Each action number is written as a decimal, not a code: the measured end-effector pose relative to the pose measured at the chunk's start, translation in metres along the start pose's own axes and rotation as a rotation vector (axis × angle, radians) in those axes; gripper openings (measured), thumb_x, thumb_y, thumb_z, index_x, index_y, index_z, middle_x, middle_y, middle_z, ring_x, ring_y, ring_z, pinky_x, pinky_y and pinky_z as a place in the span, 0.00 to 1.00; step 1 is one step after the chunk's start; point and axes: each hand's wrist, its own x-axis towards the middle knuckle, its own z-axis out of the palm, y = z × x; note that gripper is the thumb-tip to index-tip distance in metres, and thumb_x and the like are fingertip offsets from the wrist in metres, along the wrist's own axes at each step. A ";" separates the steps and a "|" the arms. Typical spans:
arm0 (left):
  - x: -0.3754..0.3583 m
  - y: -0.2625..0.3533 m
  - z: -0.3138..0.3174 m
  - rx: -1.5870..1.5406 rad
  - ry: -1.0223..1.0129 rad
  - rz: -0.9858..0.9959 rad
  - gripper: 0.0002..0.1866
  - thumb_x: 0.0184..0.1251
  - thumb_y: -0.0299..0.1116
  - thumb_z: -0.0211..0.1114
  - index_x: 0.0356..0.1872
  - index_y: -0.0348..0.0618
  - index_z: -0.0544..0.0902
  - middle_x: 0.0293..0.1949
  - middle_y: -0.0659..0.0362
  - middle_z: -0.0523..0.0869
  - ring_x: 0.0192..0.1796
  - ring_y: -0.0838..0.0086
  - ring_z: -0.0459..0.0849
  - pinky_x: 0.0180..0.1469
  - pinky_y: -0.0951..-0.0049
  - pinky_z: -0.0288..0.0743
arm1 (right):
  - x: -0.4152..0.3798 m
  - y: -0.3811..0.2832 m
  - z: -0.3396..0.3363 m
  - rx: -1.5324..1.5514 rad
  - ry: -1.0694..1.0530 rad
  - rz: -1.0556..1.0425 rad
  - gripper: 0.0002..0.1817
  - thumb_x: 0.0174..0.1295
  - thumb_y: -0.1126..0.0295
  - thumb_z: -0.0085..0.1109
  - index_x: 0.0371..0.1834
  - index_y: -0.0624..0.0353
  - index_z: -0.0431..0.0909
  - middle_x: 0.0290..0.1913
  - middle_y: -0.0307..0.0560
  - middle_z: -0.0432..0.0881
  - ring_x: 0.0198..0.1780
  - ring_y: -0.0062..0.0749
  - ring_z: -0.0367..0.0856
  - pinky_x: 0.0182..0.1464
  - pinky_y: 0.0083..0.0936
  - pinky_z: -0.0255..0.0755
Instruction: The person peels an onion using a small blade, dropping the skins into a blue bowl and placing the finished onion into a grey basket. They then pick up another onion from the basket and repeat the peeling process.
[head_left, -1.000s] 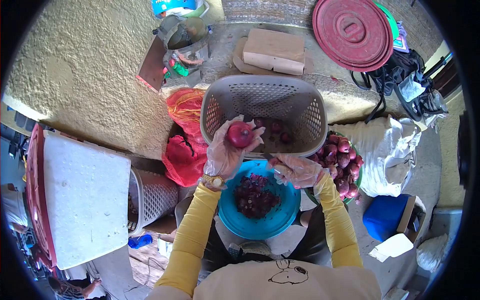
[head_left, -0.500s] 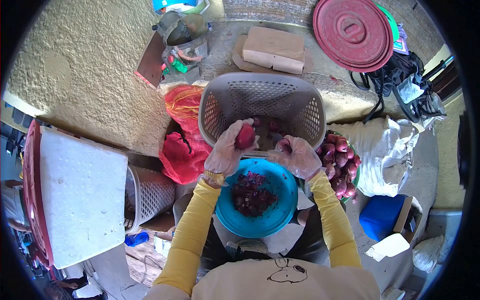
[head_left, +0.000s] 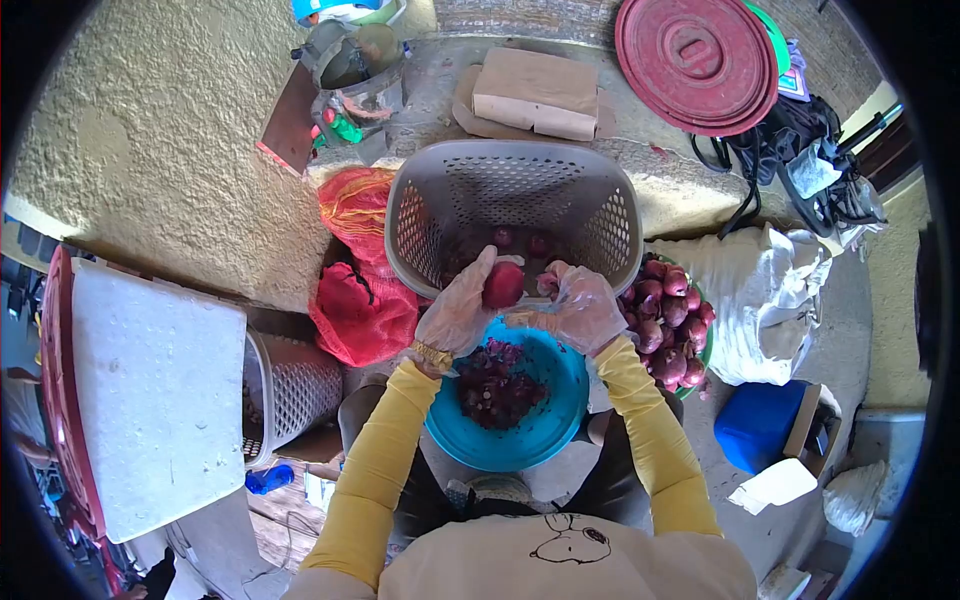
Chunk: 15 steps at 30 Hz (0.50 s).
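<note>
My left hand, in a clear plastic glove, is closed around a smooth red onion. My right hand, gloved too, has its fingers curled just right of that onion. Something reddish shows at its fingertips and a brownish strip juts left beneath it; I cannot tell what it grips. Both hands are over the gap between a grey perforated basket and a blue basin. Several red onions lie in the basket. Dark red onion skins lie in the basin.
At my right, unpeeled red onions fill a green-rimmed container beside a white sack. A red mesh bag slumps left of the basket. Farther left stand a white foam lid and another perforated basket. A blue container is right.
The onion in my left hand has shifted slightly right and is turned differently. My right hand has moved a little left, closer to it. The whole view has drifted slightly.
</note>
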 end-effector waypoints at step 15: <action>0.019 0.033 -0.018 -0.035 -0.101 -0.087 0.22 0.77 0.24 0.63 0.69 0.39 0.73 0.65 0.51 0.83 0.63 0.53 0.84 0.70 0.61 0.75 | 0.000 0.002 -0.001 -0.183 0.077 -0.023 0.49 0.35 0.28 0.82 0.47 0.62 0.86 0.39 0.55 0.91 0.42 0.51 0.91 0.46 0.39 0.82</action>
